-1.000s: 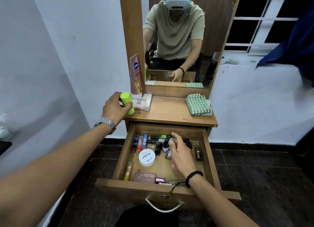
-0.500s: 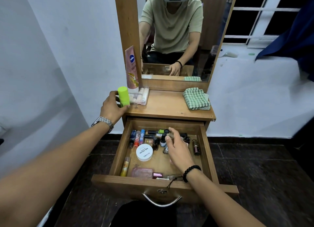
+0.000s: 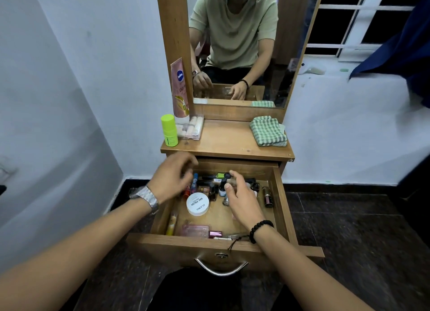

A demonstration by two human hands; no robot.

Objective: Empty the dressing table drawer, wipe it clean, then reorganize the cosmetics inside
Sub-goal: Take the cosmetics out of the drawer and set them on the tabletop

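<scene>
Reaching into 1 open drawer (image 3: 210, 245), 2 hands (image 3: 171, 179) (image 3: 243, 200) hover apart, fingers loose, holding nothing.

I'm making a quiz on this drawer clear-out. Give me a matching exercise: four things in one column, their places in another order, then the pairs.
Things:
1. lime green bottle
2. checked cloth
3. white round tin
4. pink tube

Places:
A. inside the open drawer
B. right side of the tabletop
C. leaning against the mirror frame
D. upright at the tabletop's left front corner

Pairs: 1-D, 2-B, 3-A, 4-C
</scene>
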